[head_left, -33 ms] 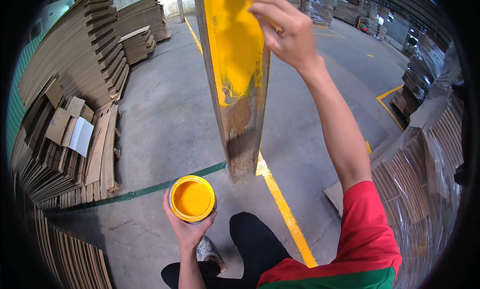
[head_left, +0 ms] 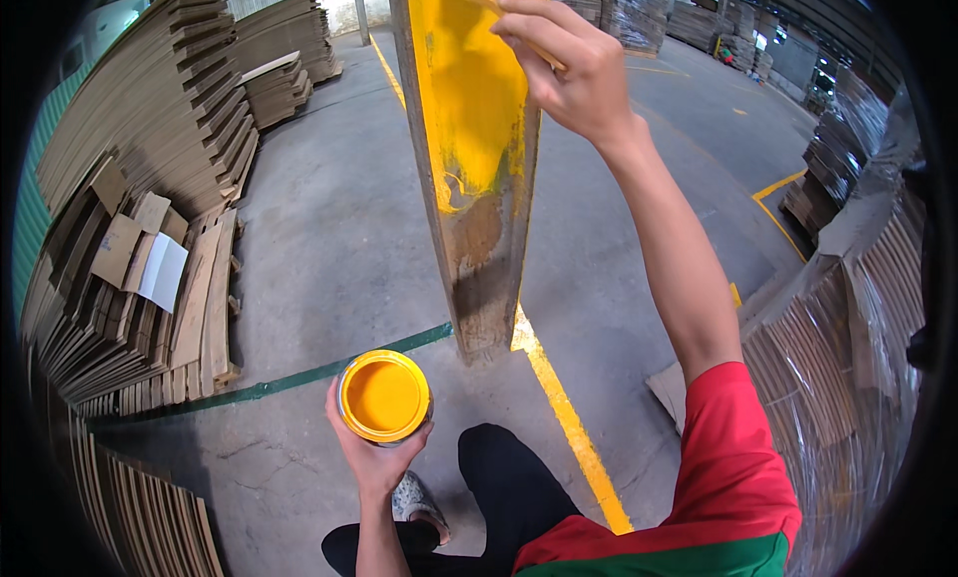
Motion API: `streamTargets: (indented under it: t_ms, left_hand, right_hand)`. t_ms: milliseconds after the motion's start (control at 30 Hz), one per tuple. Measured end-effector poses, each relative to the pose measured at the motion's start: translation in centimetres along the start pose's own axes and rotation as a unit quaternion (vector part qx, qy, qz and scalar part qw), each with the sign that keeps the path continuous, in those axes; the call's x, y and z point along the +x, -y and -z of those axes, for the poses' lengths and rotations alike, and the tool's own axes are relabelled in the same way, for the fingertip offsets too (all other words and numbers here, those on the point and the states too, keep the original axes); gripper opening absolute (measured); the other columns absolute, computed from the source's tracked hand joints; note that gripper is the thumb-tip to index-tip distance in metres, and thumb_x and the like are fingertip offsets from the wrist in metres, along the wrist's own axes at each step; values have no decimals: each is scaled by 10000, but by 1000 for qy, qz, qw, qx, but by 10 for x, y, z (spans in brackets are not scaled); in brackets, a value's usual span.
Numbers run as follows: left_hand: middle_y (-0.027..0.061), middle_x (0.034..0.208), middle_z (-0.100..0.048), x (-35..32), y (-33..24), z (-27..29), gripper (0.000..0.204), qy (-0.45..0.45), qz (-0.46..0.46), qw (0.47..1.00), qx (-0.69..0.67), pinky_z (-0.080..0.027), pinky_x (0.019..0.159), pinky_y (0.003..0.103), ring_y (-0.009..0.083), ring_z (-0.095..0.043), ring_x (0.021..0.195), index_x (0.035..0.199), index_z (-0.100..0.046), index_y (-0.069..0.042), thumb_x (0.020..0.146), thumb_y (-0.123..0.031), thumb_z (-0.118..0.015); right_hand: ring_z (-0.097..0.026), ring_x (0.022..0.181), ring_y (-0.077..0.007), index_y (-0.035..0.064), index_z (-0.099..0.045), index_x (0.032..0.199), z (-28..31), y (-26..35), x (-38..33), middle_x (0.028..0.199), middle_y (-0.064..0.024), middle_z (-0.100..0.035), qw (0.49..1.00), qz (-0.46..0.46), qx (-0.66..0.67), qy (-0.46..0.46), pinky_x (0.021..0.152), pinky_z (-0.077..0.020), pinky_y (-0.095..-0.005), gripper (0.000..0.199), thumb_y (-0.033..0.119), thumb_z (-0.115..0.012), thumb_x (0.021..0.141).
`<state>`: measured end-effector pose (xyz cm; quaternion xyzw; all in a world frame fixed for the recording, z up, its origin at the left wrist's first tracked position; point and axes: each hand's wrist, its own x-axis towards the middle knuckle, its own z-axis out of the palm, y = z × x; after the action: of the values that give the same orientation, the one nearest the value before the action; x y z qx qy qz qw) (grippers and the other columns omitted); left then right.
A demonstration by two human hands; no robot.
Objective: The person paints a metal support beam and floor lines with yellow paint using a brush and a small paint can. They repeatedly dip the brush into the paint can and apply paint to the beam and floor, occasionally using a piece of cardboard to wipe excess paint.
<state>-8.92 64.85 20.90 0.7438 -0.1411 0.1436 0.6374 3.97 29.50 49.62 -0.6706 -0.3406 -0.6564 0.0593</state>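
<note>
Head view is showing me both hands at work on a steel column. My right hand is reaching up and forward, fingers pinched closed around the handle of a paintbrush, whose bristles are pressing against the column's upper face; most of the brush is hidden behind the fingers and the top edge of the picture. Fresh yellow is covering the upper part of the column, while the lower stretch near the concrete floor is showing bare, rusty brown.

My left hand is curling closed from below around an open can of yellow paint, cupping it level and low near my body, well apart from the column; I judge that this is keeping the paint from spilling and within reach of the brush.

Stacks of flattened cardboard are standing to the left and more wrapped stacks to the right. A yellow floor line is running from the column's foot toward me.
</note>
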Motion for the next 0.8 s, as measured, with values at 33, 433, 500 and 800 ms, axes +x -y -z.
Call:
streamTargets:
  t_ms: [33, 433, 500, 800]
  left_hand:
    - [159, 1430, -490, 0, 0, 0, 1213, 3, 1, 1000, -11, -390, 1169, 426, 278, -519, 1336, 1548, -254, -7, 580, -153, -970]
    - [136, 1425, -516, 0, 5, -3, 1212, 15, -16, 1000, -5, -415, 1171, 422, 270, -529, 1343, 1552, -279, -30, 573, -169, -981]
    - [136, 1425, -516, -1, 5, -2, 1214, 15, -16, 1000, -6, -416, 1170, 421, 269, -529, 1342, 1551, -278, -29, 572, -168, -981]
    - [161, 1423, -500, 0, -3, -4, 1214, 21, 5, 1000, -21, -400, 1165, 422, 279, -526, 1332, 1544, -252, -13, 584, -168, -978]
  right_hand:
    - [-743, 952, -314, 10, -738, 1048, 0, 1, 0, 1104, -165, -746, 999, -1, 41, 11, 785, -594, -353, 236, -87, -679, 842]
    - [-743, 943, -351, 12, -740, 1028, 9, -10, 11, 1081, -183, -747, 998, -48, -34, -7, 795, -598, -378, 205, -48, -710, 833]
    - [-733, 950, -373, 6, -724, 1044, 10, -4, 9, 1092, -200, -732, 997, -34, -71, -13, 790, -598, -396, 219, -52, -700, 834]
    - [-714, 888, -371, -4, -686, 1025, -43, 15, 27, 1033, -200, -713, 989, -36, -133, -54, 770, -598, -414, 202, -25, -661, 825]
